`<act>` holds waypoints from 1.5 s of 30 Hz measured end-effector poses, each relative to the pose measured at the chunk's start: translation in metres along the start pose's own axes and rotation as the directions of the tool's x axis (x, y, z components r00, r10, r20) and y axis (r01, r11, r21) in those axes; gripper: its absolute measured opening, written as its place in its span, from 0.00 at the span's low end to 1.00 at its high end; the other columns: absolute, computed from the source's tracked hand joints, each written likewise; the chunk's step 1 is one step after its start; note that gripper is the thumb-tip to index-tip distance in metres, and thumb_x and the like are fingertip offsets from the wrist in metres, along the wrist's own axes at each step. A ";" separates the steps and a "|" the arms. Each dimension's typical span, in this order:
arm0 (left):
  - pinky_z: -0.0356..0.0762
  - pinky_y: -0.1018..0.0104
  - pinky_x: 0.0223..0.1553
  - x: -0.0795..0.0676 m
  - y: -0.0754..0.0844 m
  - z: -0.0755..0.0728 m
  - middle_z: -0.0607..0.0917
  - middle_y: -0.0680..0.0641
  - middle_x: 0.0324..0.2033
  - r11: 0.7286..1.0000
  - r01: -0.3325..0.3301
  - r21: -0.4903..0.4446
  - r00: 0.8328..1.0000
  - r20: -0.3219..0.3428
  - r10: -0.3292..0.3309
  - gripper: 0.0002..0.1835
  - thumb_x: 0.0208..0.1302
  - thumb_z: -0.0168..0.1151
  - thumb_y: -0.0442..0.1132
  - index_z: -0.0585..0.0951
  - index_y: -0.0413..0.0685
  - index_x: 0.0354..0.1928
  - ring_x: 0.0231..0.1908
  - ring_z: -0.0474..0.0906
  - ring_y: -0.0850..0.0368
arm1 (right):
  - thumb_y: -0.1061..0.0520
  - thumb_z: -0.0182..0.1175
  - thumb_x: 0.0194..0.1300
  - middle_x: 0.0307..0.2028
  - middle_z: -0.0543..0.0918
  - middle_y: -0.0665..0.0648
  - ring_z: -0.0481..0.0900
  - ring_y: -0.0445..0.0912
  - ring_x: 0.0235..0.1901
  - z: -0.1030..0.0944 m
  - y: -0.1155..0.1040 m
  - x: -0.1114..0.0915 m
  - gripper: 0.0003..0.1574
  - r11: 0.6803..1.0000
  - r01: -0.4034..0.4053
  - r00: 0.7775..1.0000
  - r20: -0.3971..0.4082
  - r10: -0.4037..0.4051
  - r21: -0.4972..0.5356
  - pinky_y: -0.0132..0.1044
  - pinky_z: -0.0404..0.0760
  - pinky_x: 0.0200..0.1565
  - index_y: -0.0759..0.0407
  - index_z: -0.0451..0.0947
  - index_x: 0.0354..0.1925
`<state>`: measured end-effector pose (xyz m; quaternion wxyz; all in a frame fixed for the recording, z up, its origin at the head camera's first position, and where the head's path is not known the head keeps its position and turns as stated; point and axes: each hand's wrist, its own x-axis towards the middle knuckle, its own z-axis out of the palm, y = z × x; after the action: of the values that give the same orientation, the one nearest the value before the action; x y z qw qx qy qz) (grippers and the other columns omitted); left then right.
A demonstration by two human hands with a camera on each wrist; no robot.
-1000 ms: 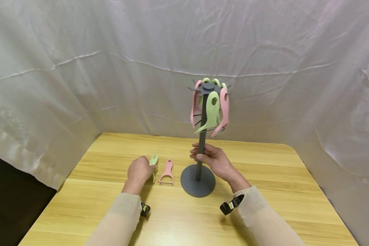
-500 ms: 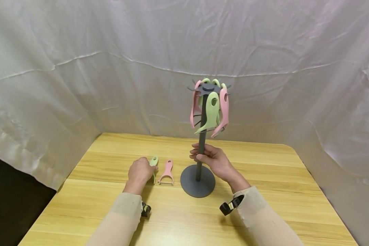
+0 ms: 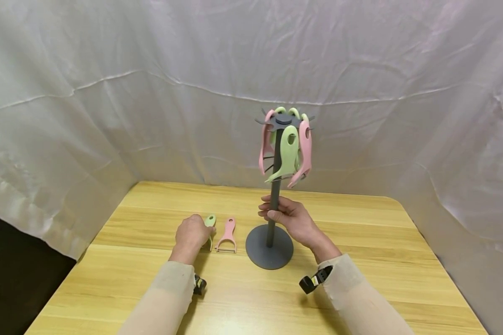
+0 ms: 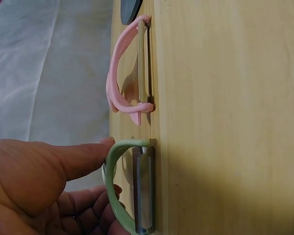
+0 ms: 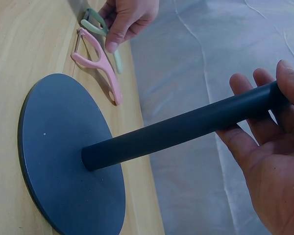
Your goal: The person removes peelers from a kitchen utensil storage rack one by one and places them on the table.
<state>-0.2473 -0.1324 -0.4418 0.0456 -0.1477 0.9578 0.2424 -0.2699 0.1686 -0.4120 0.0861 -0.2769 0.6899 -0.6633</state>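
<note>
My left hand (image 3: 191, 235) pinches a green Y-shaped peeler (image 4: 114, 191) between thumb and fingers, low at the tabletop. Its blade faces the left wrist camera, and my hand hides part of the handle. Just right of it, a pink peeler (image 3: 229, 229) lies on the table, handle pointing away from me. My right hand (image 3: 295, 219) holds the dark grey pole of a display stand (image 5: 181, 128), thumb on one side and fingers on the other. From the stand's top hooks hang several peelers, including a green one (image 3: 289, 148) in front and a pink one (image 3: 305, 151) beside it.
The stand's round base (image 3: 261, 253) rests on the wooden table (image 3: 360, 288), right of the pink peeler. Some hooks (image 3: 261, 122) at the stand's left stick out bare. Pale curtains (image 3: 184, 130) enclose the table's back and sides.
My left hand and the green peeler have shifted very slightly toward me and to the right. My right hand keeps its hold on the stand's pole.
</note>
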 end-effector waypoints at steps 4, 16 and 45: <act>0.70 0.64 0.22 0.000 0.001 0.000 0.83 0.45 0.27 1.000 0.008 0.001 1.000 0.007 -0.008 0.22 0.68 0.73 0.50 0.84 0.36 0.45 0.24 0.75 0.53 | 0.63 0.61 0.77 0.60 0.83 0.71 0.87 0.55 0.58 0.000 0.000 0.000 0.25 1.000 0.004 1.000 0.002 -0.004 -0.003 0.47 0.85 0.59 0.65 0.76 0.68; 0.73 0.61 0.25 -0.001 0.003 0.001 0.84 0.44 0.29 1.000 -0.004 0.025 1.000 -0.002 0.004 0.18 0.67 0.74 0.50 0.82 0.40 0.37 0.28 0.77 0.50 | 0.62 0.62 0.77 0.61 0.83 0.70 0.87 0.54 0.58 0.000 0.000 0.000 0.25 1.000 -0.001 1.000 -0.001 0.001 -0.008 0.46 0.86 0.59 0.64 0.76 0.69; 0.72 0.61 0.24 0.000 0.002 0.001 0.83 0.44 0.27 0.999 0.013 0.040 1.000 -0.003 -0.013 0.19 0.66 0.75 0.51 0.82 0.41 0.34 0.27 0.76 0.51 | 0.63 0.63 0.75 0.57 0.85 0.69 0.89 0.53 0.55 0.007 -0.003 0.002 0.23 0.997 0.054 0.998 -0.028 -0.056 -0.063 0.46 0.87 0.57 0.67 0.78 0.65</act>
<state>-0.2479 -0.1302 -0.4419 0.0488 -0.1531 0.9615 0.2228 -0.2671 0.1618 -0.4097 0.0490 -0.2885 0.7034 -0.6477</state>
